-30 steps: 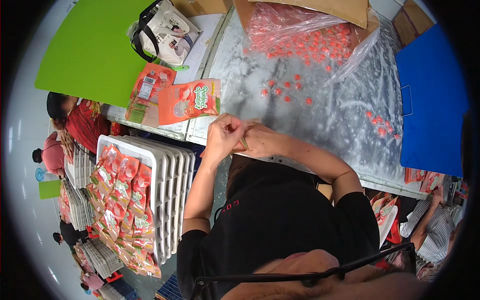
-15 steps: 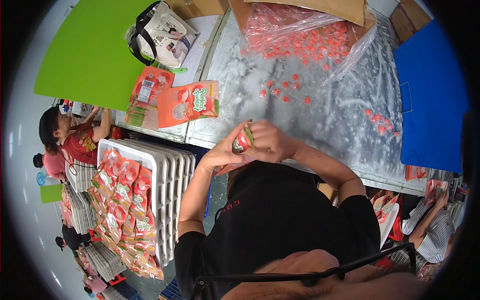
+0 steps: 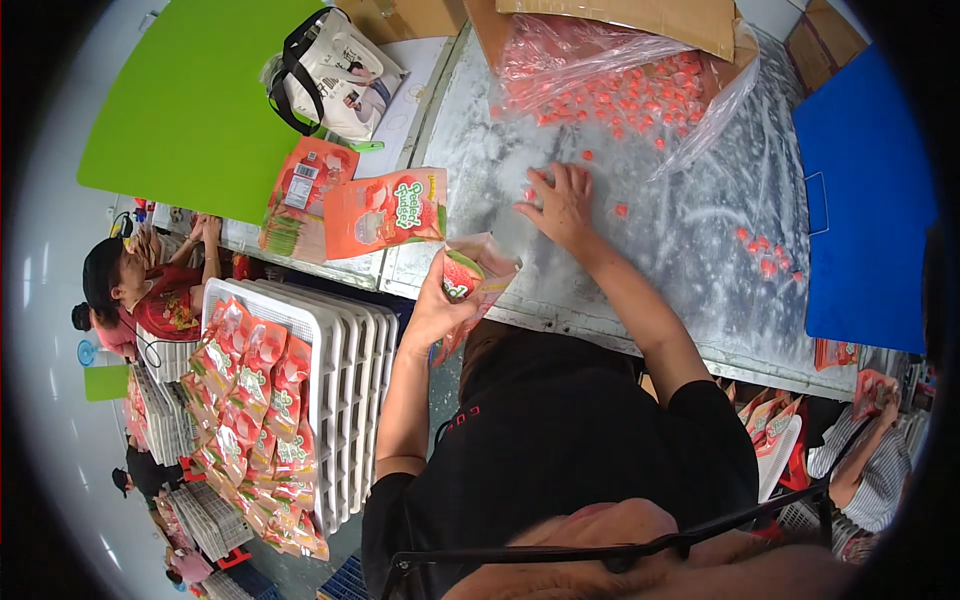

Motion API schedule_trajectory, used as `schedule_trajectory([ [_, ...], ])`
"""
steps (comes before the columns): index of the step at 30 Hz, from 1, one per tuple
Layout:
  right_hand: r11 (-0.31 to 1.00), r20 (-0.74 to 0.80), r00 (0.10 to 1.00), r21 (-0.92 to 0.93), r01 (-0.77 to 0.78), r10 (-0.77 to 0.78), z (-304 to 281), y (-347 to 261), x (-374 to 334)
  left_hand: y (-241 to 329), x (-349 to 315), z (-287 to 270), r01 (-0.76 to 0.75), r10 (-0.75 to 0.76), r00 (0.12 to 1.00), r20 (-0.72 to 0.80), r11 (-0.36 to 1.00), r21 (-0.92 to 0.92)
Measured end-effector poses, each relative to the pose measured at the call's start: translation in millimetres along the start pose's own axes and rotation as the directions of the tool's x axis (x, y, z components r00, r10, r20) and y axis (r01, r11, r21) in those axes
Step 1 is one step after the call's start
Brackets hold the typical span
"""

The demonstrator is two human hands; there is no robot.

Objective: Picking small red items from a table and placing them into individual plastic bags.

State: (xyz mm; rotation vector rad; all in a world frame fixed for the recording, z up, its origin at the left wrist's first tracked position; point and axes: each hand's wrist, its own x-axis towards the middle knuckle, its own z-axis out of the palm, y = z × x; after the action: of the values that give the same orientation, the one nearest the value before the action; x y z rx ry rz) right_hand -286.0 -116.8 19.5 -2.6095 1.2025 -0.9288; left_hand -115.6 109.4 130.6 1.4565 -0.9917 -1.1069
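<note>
My left hand [image 3: 430,318] grips a red candy pouch [image 3: 497,268] by its side, at the table's near edge. The pouch's mouth gapes toward the table. Over the metal tabletop my right hand [image 3: 566,210] lies palm down, with fingers apart and bent. A wrapped red candy [image 3: 530,194] shows by its thumb and forefinger; whatever lies beneath the palm is hidden. Another single candy [image 3: 621,210] rests just right of that hand. Left of the held pouch, a flat red pouch [image 3: 385,215] lies on top of other flat pouches.
At the back, a cardboard box [image 3: 640,22] lined with clear plastic spills many red candies [image 3: 650,95]. A blue panel [image 3: 865,200] borders the right side. Stacked white trays [image 3: 345,400] with filled pouches [image 3: 245,390] stand at left. A tote bag [image 3: 340,80] sits behind.
My right hand has left the pouch and reached forward onto the candies on the table. The pouch, closed between both hands before, is now open at its mouth in my left hand.
</note>
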Motion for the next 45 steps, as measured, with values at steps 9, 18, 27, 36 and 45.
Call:
schedule_trajectory([
  [9,0.968,-0.085,0.970,0.085,0.235,-0.228,22.8,22.1,-13.2,6.5,5.6,13.1,-0.040,0.052,0.996,-0.074,0.987,0.155],
  [18,-0.396,0.516,0.751,0.844,-0.362,0.412,-63.4,-36.3,19.7,1.7,25.6,32.0,-0.228,0.355,0.932,-0.067,0.721,0.655],
  [27,-0.191,0.264,0.908,0.959,-0.211,0.325,-83.1,-79.8,16.7,-0.1,37.1,48.9,-0.244,0.348,0.932,-0.100,0.809,0.535],
  [36,0.311,-0.006,0.985,0.949,-0.049,0.175,-107.2,-51.4,27.7,-10.3,49.2,59.3,-0.325,0.398,0.898,-0.188,0.887,0.329],
  [45,0.886,0.025,0.912,-0.246,-0.392,0.410,-18.8,179.6,79.6,-3.3,31.2,43.8,-0.344,0.322,0.885,-0.336,0.939,-0.006],
])
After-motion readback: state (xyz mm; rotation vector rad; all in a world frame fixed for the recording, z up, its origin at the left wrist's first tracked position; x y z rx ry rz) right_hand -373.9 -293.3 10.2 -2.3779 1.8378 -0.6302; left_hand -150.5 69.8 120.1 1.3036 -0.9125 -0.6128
